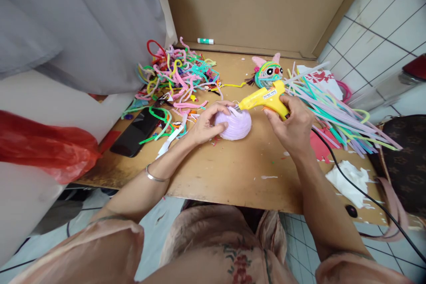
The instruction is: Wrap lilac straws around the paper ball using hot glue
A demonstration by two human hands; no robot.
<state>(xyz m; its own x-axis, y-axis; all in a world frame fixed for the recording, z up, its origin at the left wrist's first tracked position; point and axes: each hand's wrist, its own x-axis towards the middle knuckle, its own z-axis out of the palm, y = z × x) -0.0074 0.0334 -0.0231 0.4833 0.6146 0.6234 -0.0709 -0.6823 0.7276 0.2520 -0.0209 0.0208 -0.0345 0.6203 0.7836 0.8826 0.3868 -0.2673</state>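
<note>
My left hand [212, 123] is wrapped round the left side of a lilac ball [238, 126], which looks wound from fuzzy pipe cleaners, low over the table. In my right hand [294, 122] is a yellow hot glue gun [264, 97], its fingers closed round the handle. The gun points left, and its nozzle is at the top of the ball; whether it touches I cannot tell. Behind the gun sits a finished-looking striped pipe-cleaner figure [268, 73] with pink ears and two round eyes.
A tangled heap of coloured pipe-cleaner pieces [181, 71] lies at the back left, near a black phone [136, 133]. Straight pipe cleaners [339, 106] spread at the right. The gun's black cord [353, 177] trails past a crumpled tissue [349, 177]. A glue stick [205, 41] lies at the back.
</note>
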